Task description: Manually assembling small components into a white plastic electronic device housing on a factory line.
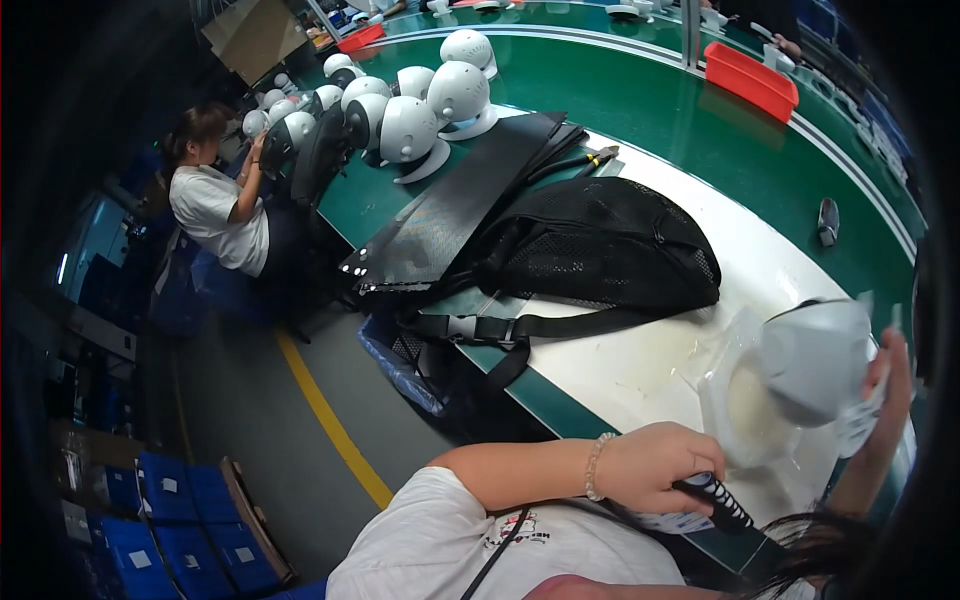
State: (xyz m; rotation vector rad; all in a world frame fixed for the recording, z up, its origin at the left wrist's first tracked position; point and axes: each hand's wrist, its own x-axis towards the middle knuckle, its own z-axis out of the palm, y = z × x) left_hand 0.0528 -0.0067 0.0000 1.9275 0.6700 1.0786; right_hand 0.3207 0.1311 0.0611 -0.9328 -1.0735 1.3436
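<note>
My left hand [660, 470], with a beaded bracelet at the wrist, is closed around a black handle-like object with white ridges [722, 500]; its exact kind I cannot make out. At the right, my right hand [885, 385] rests with raised fingers against the side of a white dome-shaped housing [815, 360], slightly blurred. The housing sits tilted on or just over a white plastic stand [728, 400] on the white work surface [640, 385]. On its far side is a black mesh bag [610, 245] with a buckled strap [570, 325].
Beyond the bag lie black flat sheets [440, 220] and yellow-marked pliers [600, 157]. Several white dome units [408, 130] stand farther left, where a co-worker [220, 200] handles one. A red bin [750, 80] is on the green table [600, 90]; a bag-lined bin [395, 365] stands below the edge.
</note>
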